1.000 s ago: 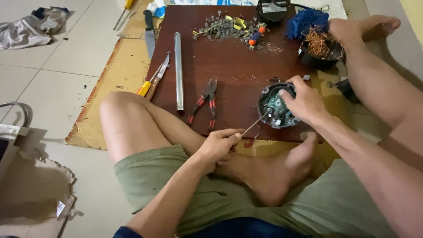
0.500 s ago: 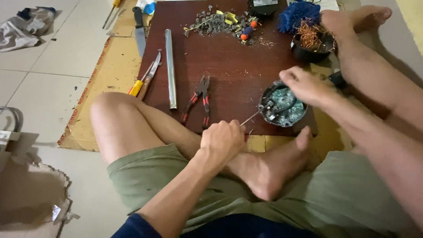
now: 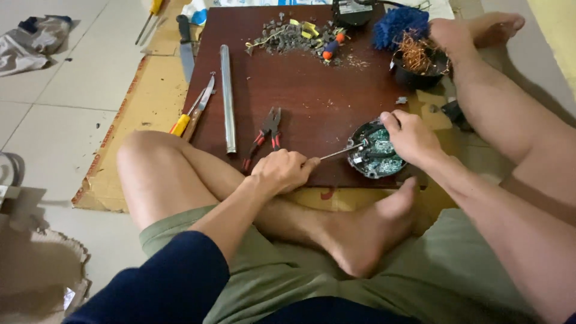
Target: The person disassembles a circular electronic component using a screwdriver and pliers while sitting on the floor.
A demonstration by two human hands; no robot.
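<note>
A round black housing (image 3: 375, 150) with a green circuit board set inside it is being kept flat at the near right edge of the dark red-brown worktop (image 3: 312, 90), its open face turned upward. It is being steadied at its far right rim by the right hand (image 3: 411, 137). A thin metal tool (image 3: 341, 152) is being gripped at its near end in the closed left hand (image 3: 282, 171) and is being held slanted, its tip being pressed against the housing's left inner edge.
</note>
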